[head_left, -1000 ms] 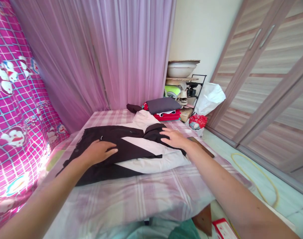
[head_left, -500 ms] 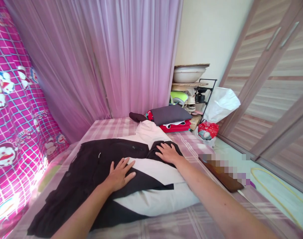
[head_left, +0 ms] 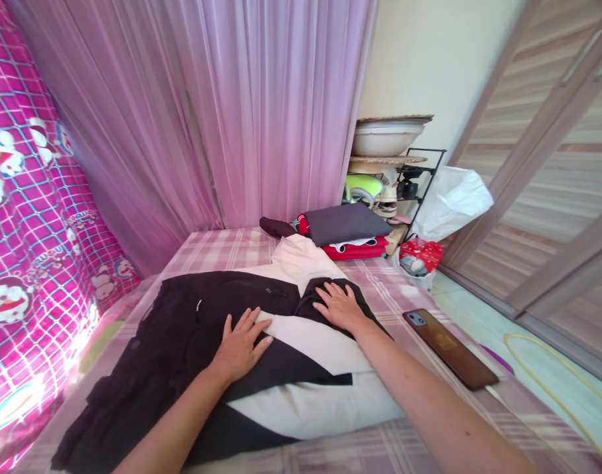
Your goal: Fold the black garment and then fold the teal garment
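A black and white jacket (head_left: 182, 342) lies spread over the plaid bed, with a light-coloured part stretching out toward the back. My left hand (head_left: 242, 345) rests flat on the middle of it, fingers spread, across the border of its black and white panels. Farther right, my right hand (head_left: 339, 305) presses on a dark folded part, its fingers apart. Neither hand grips the cloth. A small zip shows on the black area between the hands and the far edge.
A stack of folded clothes (head_left: 348, 227) sits at the bed's far right corner. A phone (head_left: 449, 347) with a cable lies right of my right forearm. Beyond stand a shoe rack (head_left: 424, 178), a white bag (head_left: 454, 201) and a wardrobe (head_left: 538, 197). Purple curtains (head_left: 261, 112) hang behind.
The view has turned slightly, so the surroundings sit a little differently in the picture. Both hands stay in the same places on the jacket.
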Available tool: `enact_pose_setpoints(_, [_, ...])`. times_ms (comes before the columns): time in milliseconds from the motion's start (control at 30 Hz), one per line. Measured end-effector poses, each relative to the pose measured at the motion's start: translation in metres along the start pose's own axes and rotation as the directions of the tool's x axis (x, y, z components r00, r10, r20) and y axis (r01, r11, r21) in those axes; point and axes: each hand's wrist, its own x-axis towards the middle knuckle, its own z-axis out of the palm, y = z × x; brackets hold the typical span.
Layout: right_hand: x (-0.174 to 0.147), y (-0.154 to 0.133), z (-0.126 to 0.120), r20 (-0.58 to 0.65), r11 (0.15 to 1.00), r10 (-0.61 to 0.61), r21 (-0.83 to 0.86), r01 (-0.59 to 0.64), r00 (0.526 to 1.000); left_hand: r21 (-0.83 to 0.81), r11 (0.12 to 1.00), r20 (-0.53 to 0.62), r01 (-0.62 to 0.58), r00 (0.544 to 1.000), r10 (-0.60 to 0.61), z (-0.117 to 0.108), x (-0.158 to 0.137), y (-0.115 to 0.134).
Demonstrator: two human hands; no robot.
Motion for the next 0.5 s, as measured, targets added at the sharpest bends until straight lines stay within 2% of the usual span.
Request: enact_pose_setpoints(500, [-0.0019, -0.0015, -0.0014, -0.003, 1.000, 0.016, 0.002, -0.016, 1.000, 0.009, 1.000, -0.043, 0.017, 0.999, -0.017, 0.0095, -0.0027, -0.0012])
